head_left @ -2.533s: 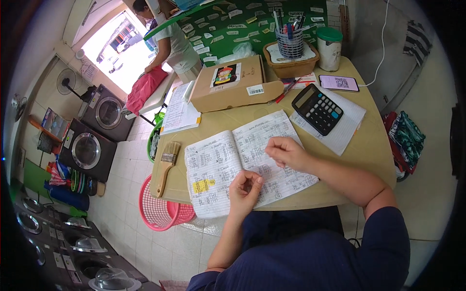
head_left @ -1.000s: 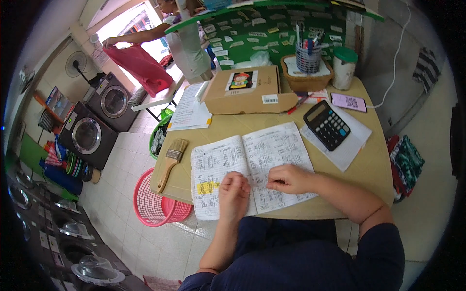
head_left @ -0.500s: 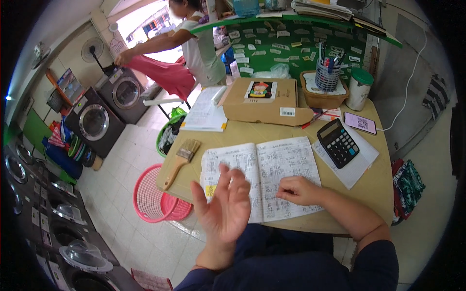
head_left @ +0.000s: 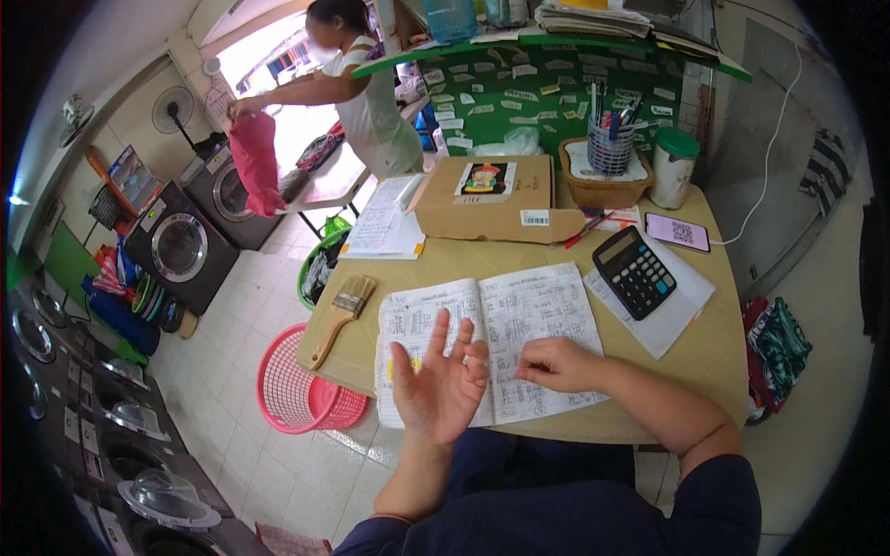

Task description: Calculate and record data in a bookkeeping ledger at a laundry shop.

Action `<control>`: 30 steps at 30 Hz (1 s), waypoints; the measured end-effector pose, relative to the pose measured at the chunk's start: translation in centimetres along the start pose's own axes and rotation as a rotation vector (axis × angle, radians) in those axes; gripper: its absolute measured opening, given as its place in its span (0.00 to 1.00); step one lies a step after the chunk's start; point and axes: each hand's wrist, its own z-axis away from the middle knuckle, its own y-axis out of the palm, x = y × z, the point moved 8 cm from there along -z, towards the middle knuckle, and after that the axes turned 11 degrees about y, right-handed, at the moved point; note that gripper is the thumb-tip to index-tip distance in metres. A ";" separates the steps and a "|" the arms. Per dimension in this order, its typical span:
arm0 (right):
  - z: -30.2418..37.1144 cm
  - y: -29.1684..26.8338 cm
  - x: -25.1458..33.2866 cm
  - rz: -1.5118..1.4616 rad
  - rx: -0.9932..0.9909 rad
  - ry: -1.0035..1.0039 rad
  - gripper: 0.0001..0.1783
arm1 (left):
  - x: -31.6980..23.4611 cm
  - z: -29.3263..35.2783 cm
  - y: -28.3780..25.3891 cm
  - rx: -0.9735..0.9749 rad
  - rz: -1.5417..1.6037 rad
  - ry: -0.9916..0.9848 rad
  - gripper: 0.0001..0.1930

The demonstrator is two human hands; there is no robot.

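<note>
An open notebook [head_left: 533, 320] with handwritten pages lies on the tan table in front of me. Above its left page my left hand [head_left: 443, 385] is raised, palm up and fingers apart, holding nothing. My right hand [head_left: 559, 364] rests on the right page with its fingers curled together; no object shows in it. Left of the notebook lies a paintbrush [head_left: 345, 315] with a wooden handle. A black calculator [head_left: 634, 272] sits on loose paper [head_left: 672, 306] to the right, apart from both hands.
Behind the notebook are a cardboard box [head_left: 491, 208], a pen holder [head_left: 610, 148], a green-lidded jar [head_left: 673, 167] and a phone [head_left: 677, 232] on a cable. A pink basket [head_left: 301, 385] stands on the floor left. Another person [head_left: 375, 116] handles pink cloth [head_left: 255, 162] near washing machines [head_left: 181, 236].
My left hand has shifted slightly right and its fingers have spread more. My right hand stays on the page. The other person's pink cloth has gone from stretched out to hanging down.
</note>
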 end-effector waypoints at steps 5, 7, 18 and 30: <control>0.1 0.2 0.4 0.004 -0.025 -0.062 0.15 | 1.5 -0.9 -0.2 0.044 -0.142 -0.201 0.36; 0.2 0.5 -0.2 0.025 0.005 -0.007 0.15 | 1.3 -3.8 4.5 0.159 -0.249 -0.174 0.34; -0.3 -0.2 0.4 0.006 0.020 -0.013 0.14 | 11.6 -21.8 23.3 0.527 -0.427 -0.051 0.46; -0.2 0.0 -3.7 -0.223 -0.122 0.173 0.09 | 16.0 -9.5 2.4 0.546 -1.131 -0.576 0.26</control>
